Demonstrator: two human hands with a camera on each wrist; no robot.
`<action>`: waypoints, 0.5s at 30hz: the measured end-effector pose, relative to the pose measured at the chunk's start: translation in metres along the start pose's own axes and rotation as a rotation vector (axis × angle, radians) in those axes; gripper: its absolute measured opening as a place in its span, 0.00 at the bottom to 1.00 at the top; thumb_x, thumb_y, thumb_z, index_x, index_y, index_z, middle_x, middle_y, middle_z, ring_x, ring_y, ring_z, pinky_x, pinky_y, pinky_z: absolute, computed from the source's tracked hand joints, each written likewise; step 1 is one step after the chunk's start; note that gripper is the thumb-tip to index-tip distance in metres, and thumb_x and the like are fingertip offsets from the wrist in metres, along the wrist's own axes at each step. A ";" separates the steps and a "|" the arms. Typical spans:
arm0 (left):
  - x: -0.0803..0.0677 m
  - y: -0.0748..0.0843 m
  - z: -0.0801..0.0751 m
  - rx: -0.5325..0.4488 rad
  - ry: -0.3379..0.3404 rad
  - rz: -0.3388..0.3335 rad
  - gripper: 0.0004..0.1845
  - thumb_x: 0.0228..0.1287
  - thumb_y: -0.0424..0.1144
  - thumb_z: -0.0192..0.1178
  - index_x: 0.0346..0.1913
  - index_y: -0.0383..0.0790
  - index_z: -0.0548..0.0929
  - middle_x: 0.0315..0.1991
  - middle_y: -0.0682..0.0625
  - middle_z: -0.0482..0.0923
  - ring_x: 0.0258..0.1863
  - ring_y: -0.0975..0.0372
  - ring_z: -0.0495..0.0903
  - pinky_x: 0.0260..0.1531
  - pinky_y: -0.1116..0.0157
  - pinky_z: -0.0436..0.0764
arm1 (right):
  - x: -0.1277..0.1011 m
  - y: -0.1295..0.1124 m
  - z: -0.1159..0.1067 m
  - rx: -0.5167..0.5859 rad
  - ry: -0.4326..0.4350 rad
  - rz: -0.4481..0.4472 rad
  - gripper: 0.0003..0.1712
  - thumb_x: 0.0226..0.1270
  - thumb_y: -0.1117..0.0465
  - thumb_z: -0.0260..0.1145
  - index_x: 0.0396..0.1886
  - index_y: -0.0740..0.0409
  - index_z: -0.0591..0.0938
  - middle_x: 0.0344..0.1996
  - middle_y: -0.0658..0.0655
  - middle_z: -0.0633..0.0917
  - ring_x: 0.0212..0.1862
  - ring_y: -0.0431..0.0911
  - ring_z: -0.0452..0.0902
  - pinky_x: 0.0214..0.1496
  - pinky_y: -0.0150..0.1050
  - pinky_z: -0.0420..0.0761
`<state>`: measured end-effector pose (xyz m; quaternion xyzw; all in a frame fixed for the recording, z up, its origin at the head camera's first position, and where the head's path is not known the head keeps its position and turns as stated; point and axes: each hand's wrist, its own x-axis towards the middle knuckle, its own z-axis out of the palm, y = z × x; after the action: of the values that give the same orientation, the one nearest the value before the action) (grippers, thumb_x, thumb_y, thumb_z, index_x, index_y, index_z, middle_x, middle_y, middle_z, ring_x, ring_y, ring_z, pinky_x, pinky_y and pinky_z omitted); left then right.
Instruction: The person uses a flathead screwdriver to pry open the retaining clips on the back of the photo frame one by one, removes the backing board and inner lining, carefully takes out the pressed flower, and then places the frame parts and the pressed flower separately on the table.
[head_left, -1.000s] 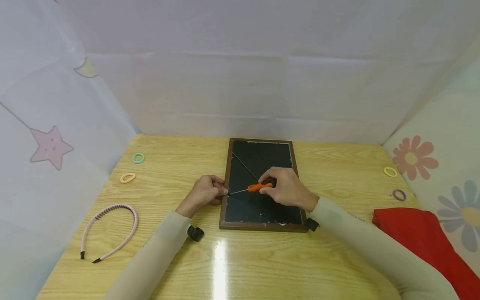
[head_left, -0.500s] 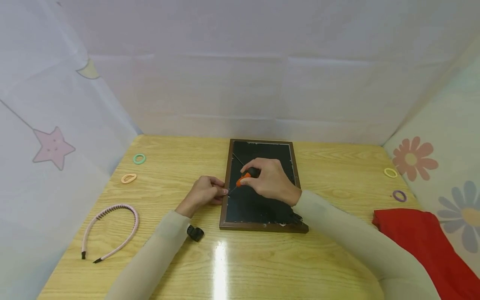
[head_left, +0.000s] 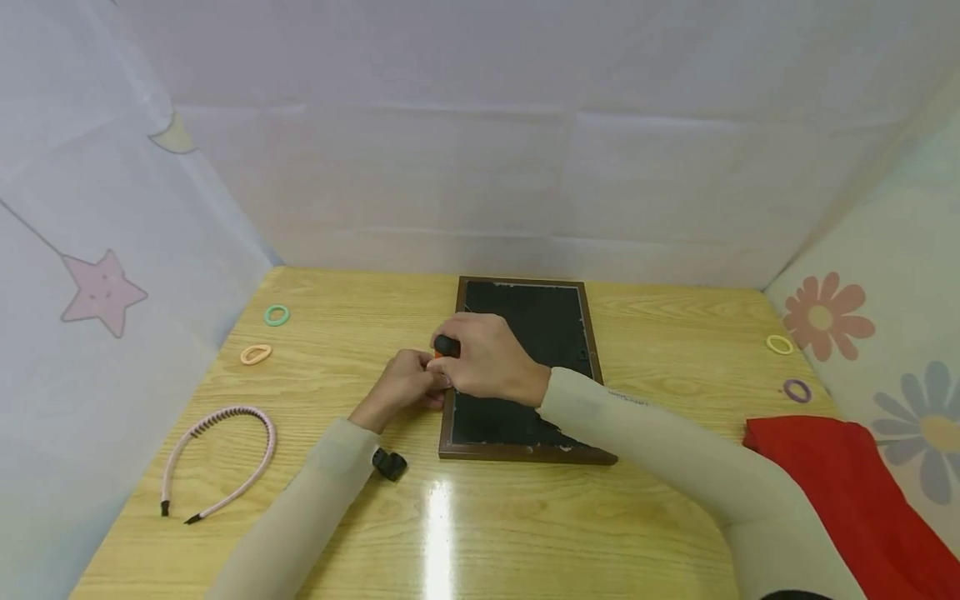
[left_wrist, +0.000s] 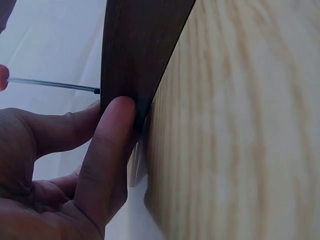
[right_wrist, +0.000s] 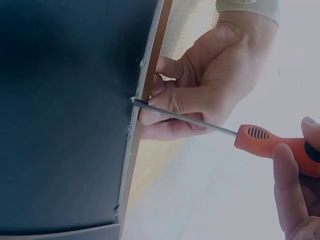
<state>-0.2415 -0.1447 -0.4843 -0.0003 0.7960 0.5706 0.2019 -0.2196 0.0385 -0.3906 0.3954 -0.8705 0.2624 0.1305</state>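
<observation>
A picture frame (head_left: pixel 517 452) with a brown rim lies face down on the wooden table, its black backing board (head_left: pixel 551 325) upward. In the head view my left hand (head_left: pixel 403 386) grips the frame's left edge, thumb on top and fingers against the outer side. My right hand (head_left: pixel 487 358) holds a screwdriver (right_wrist: pixel 265 142) by its orange and black handle. The right wrist view shows the tip of its metal shaft touching the inner edge of the rim, close to the left thumb (right_wrist: pixel 155 116). From the head camera, the right hand hides that tip.
A pink headband (head_left: pixel 266 467) lies at the left, with a green hair tie (head_left: pixel 277 322) and an orange hair tie (head_left: pixel 256 362) beyond it. Yellow (head_left: pixel 780 337) and purple (head_left: pixel 797 383) hair ties lie at the right, near a red cloth (head_left: pixel 825 467).
My right hand has moved left across the backing board, tilting the screwdriver from nearly flat to steeply upright. My left hand stays on the frame's edge.
</observation>
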 end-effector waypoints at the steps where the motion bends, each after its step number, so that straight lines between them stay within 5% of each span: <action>1: 0.000 0.000 0.000 -0.003 -0.001 0.000 0.07 0.67 0.33 0.63 0.40 0.30 0.85 0.29 0.46 0.84 0.23 0.61 0.86 0.29 0.63 0.91 | 0.002 -0.002 0.002 0.000 -0.001 -0.006 0.10 0.64 0.55 0.73 0.39 0.56 0.87 0.34 0.51 0.87 0.27 0.38 0.75 0.26 0.24 0.72; 9: -0.001 -0.001 -0.001 0.009 -0.008 -0.028 0.06 0.67 0.33 0.63 0.41 0.32 0.85 0.29 0.46 0.85 0.23 0.60 0.85 0.29 0.62 0.91 | 0.004 -0.001 0.003 0.007 -0.010 0.016 0.11 0.64 0.54 0.74 0.40 0.55 0.88 0.35 0.50 0.88 0.28 0.37 0.77 0.28 0.25 0.75; 15: 0.003 -0.001 0.000 0.035 -0.041 -0.015 0.15 0.66 0.33 0.67 0.51 0.30 0.80 0.38 0.41 0.86 0.24 0.60 0.86 0.30 0.62 0.92 | 0.000 0.016 -0.012 0.055 -0.041 0.155 0.13 0.64 0.51 0.74 0.42 0.53 0.88 0.31 0.48 0.86 0.22 0.38 0.72 0.21 0.29 0.71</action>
<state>-0.2442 -0.1445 -0.4866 0.0088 0.8016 0.5549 0.2223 -0.2315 0.0543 -0.3867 0.3357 -0.8934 0.2874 0.0812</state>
